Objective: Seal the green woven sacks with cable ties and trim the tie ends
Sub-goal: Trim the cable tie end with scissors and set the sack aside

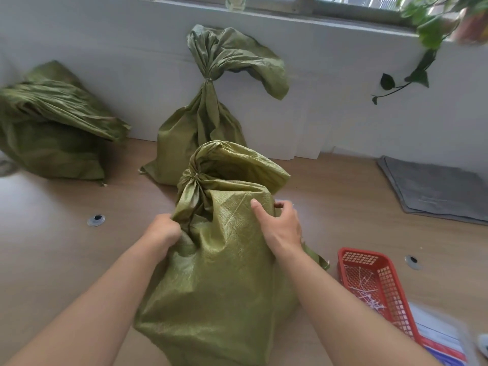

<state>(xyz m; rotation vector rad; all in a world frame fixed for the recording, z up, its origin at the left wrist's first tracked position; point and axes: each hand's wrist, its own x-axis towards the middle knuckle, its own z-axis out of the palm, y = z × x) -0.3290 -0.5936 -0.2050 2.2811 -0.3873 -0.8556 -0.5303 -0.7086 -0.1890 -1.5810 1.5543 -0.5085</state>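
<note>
gripping the near sack (219,273), left fingers (171,223) and right fingers (284,207) curled; red basket (359,251) beside, tied sack (203,122) behind

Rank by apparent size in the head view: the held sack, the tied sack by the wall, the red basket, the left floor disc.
Largest first:
held sack, helped by nearness
tied sack by the wall
red basket
left floor disc

Left hand (165,229) clenched, right hand (281,228) gripping

Surface (52,247) open left; red basket (360,258) (right), sack (203,122) ahead.
</note>
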